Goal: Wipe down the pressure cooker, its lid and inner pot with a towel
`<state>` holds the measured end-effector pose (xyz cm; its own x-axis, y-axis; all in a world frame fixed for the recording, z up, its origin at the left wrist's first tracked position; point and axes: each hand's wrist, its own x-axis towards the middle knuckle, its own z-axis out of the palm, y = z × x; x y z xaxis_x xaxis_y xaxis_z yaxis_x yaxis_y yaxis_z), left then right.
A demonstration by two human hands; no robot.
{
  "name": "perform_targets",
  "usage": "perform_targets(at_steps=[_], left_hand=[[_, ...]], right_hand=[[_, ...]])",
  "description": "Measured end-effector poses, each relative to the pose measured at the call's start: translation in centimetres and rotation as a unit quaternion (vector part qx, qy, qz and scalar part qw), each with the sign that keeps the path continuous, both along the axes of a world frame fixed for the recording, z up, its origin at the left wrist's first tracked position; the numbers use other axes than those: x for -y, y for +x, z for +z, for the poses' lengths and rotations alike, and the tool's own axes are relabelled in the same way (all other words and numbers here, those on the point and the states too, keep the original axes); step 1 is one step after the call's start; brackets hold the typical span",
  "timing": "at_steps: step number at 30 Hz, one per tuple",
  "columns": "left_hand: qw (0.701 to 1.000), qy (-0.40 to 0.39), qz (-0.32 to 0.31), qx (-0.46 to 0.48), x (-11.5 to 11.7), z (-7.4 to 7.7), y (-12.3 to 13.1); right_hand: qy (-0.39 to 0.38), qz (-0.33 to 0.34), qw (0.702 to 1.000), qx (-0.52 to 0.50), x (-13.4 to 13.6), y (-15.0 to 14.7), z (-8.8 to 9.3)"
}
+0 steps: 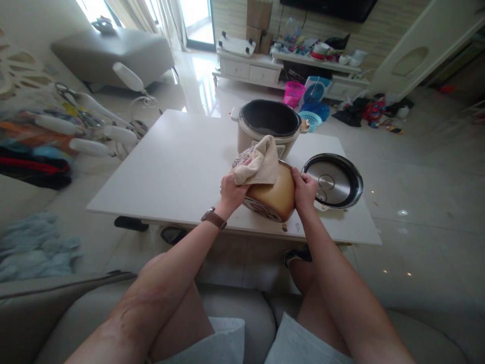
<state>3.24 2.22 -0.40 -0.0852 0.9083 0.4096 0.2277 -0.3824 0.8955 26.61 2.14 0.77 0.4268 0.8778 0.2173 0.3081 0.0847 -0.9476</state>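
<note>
A golden-brown inner pot is tilted on its side above the near edge of the white table. My right hand grips its rim on the right, thumb on the outer wall. My left hand is closed round a beige cloth that lies against the pot's upper left side. Behind the pot stands the rice cooker body, lidless, its dark inside showing. To the right of my right hand rests a round lid, its metal inner face up.
The white table extends to the left. A grey sofa is beneath me. Beyond the table are a pink basket, a blue basket and a low white cabinet. A white lamp with several arms stands at the left.
</note>
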Motion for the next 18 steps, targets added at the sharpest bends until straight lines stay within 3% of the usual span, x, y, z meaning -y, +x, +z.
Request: perform_targets(at_steps=[4, 8, 10, 14, 18], left_hand=[[0.983, -0.124, 0.071, 0.115, -1.2, -1.6, -0.1], [0.930, -0.295, 0.120, 0.186, -2.0, -3.1, -0.4], [0.912, -0.337, 0.132, 0.192, -2.1, -3.5, -0.4], [0.935, -0.283, 0.122, 0.174, -2.0, -3.3, -0.5], [0.974, -0.168, 0.112, 0.101, -1.4, -1.7, -0.7]], right_hand=[[0.001, -0.003, 1.000, -0.006, 0.0, 0.1, -0.1], [0.000, 0.005, 1.000, -0.001, -0.1, 0.2, -0.1], [0.000, 0.009, 1.000, 0.004, -0.1, 0.3, -0.2], [0.000, 0.017, 1.000, -0.001, -0.1, 0.3, -0.4], [0.004, 0.020, 1.000, -0.015, -0.1, 0.0, -0.9]])
